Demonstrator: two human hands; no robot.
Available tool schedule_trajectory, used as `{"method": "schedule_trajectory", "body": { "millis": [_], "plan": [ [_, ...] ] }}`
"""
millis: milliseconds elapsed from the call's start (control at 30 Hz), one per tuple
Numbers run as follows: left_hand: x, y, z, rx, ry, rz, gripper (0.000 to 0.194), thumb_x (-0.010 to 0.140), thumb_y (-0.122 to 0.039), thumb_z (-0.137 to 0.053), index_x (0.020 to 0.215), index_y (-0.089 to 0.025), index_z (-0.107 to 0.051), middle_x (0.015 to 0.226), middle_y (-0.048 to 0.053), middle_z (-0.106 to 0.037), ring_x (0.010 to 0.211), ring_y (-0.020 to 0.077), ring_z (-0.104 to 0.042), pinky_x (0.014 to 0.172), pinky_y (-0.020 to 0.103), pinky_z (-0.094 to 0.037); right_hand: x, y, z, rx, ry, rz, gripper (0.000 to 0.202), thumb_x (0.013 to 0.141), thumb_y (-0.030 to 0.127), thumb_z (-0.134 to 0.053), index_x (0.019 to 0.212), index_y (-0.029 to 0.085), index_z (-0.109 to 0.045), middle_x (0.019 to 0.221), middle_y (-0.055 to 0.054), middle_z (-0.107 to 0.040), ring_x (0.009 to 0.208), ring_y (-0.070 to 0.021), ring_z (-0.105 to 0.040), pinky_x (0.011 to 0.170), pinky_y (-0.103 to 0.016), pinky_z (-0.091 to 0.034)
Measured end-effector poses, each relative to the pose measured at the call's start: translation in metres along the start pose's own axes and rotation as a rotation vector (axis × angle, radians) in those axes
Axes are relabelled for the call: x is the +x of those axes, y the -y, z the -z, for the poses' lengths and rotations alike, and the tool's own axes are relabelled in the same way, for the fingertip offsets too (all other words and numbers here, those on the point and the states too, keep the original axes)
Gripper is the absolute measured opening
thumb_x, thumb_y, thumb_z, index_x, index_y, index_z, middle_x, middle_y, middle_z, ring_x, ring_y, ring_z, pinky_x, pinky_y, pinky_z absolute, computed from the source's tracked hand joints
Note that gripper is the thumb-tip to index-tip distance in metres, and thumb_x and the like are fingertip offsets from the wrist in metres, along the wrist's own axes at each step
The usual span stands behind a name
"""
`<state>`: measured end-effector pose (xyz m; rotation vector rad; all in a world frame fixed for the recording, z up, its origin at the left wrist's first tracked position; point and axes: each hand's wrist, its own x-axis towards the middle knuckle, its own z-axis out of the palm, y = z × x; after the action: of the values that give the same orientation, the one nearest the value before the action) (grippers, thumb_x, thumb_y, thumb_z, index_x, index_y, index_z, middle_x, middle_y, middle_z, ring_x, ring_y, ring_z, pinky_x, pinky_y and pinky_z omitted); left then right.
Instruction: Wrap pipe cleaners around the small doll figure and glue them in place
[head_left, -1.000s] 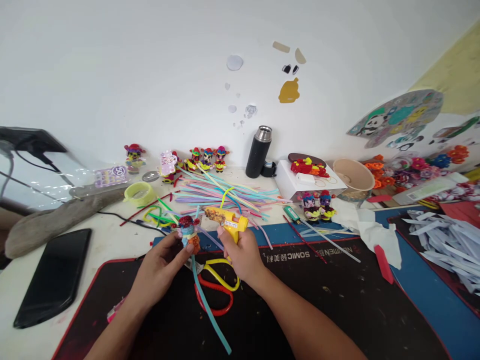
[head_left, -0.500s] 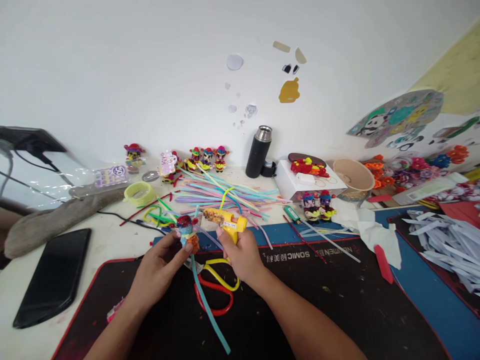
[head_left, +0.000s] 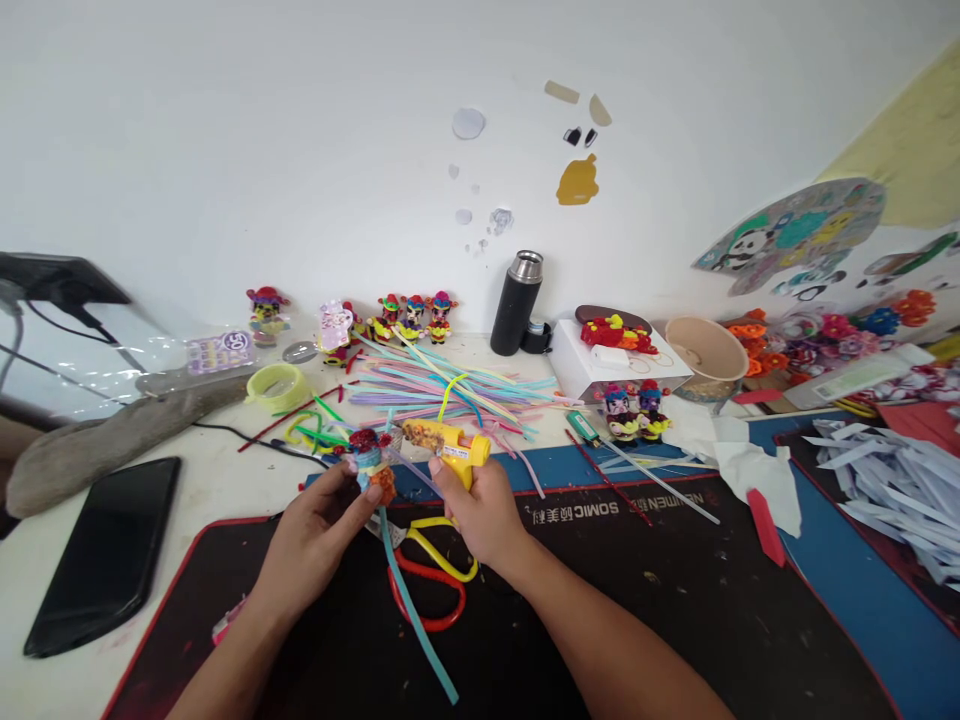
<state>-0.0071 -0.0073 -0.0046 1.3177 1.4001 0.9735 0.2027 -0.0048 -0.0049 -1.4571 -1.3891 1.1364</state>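
Note:
Between the thumb and fingers of my left hand (head_left: 322, 525) is a small pipe-cleaner doll (head_left: 369, 462), with a dark red top, light blue middle and orange patch. A long light-blue pipe cleaner (head_left: 416, 610) trails down from it over the mat. My right hand (head_left: 480, 515) is wrapped round the handle of a yellow glue gun (head_left: 457, 446). The gun's stained nozzle end points left, close to the doll; whether it touches cannot be made out. Below the hands lie scissors (head_left: 442, 590) with one red and one yellow handle loop, blades partly hidden.
Behind the hands lies a pile of pastel pipe cleaners (head_left: 450, 385). Finished dolls (head_left: 412, 318) stand along the wall. A black thermos (head_left: 516, 305), white box (head_left: 600, 375) and tan bowl (head_left: 706, 355) are farther back. A black phone (head_left: 105, 555) lies left, paper strips (head_left: 892, 490) right.
Almost nothing differs. Both hands, the doll and the glue gun keep their places relative to one another, while the whole view has shifted very slightly.

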Motion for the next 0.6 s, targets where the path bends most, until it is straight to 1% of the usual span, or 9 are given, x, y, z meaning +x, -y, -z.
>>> {"method": "schedule_trajectory", "body": {
  "millis": [200, 333, 600],
  "plan": [
    [-0.0001, -0.0027, -0.0004, 0.015, -0.017, 0.012, 0.053, 0.083, -0.065, -0.076, 0.112, -0.021, -0.074, 0.111, 0.01, -0.082, 0.1, 0.0336, -0.074, 0.086, 0.041, -0.059, -0.0004, 0.0002, -0.0005, -0.005, 0.012, -0.012, 0.059, 0.097, 0.068, -0.053, 0.065, 0.02, -0.062, 0.044, 0.002, -0.045, 0.05, -0.0142, -0.05, 0.049, -0.024, -0.036],
    [-0.0002, -0.005, -0.0018, -0.018, -0.021, 0.01, 0.053, 0.082, -0.065, -0.076, 0.11, -0.021, -0.074, 0.108, 0.011, -0.082, 0.098, 0.0337, -0.074, 0.084, 0.041, -0.06, -0.0006, 0.0014, -0.0001, 0.005, 0.019, -0.015, 0.059, 0.096, 0.068, -0.055, 0.063, 0.02, -0.059, 0.044, 0.002, -0.045, 0.049, -0.0135, -0.048, 0.048, -0.024, -0.036],
    [-0.0009, -0.0097, -0.0021, -0.017, -0.037, -0.001, 0.048, 0.08, -0.064, -0.078, 0.103, -0.022, -0.075, 0.102, 0.009, -0.083, 0.095, 0.0343, -0.076, 0.082, 0.041, -0.061, -0.0013, 0.0022, -0.0005, -0.001, 0.029, 0.011, 0.058, 0.097, 0.063, -0.055, 0.056, 0.022, -0.05, 0.044, 0.001, -0.046, 0.048, -0.0128, -0.046, 0.047, -0.023, -0.035]
  ]
}}
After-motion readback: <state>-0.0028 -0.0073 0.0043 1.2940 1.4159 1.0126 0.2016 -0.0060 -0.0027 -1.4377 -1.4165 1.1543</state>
